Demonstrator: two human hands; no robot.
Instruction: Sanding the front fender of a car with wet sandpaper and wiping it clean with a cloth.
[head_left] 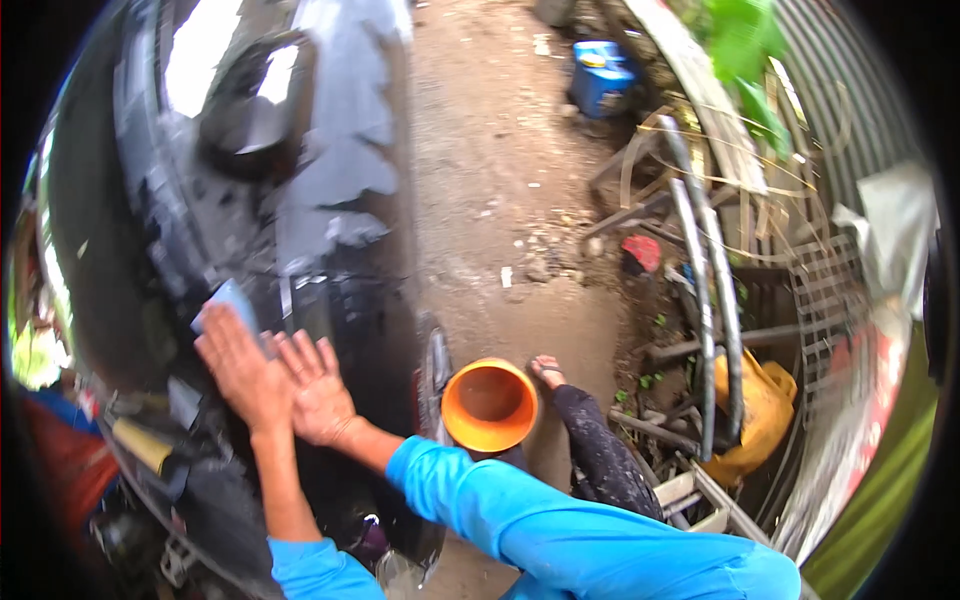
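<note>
The flat fingers of my left hand press a light blue pad or folded sheet against a black car body. Blur hides what the pad is made of. Right beside it, palm turned partly up and fingers spread, my right hand is open and seems to hold nothing. The two hands touch or overlap near the wrists. Dull grey patches, looking wet or dusty, streak the car's dark paint. Farther along its side is the black side mirror.
An orange bucket stands close beside the car, near a foot. On the right lie metal tubes, a yellow container and wooden scraps. A blue jerrycan stands farther off. A yellowish roll rests on the car at left.
</note>
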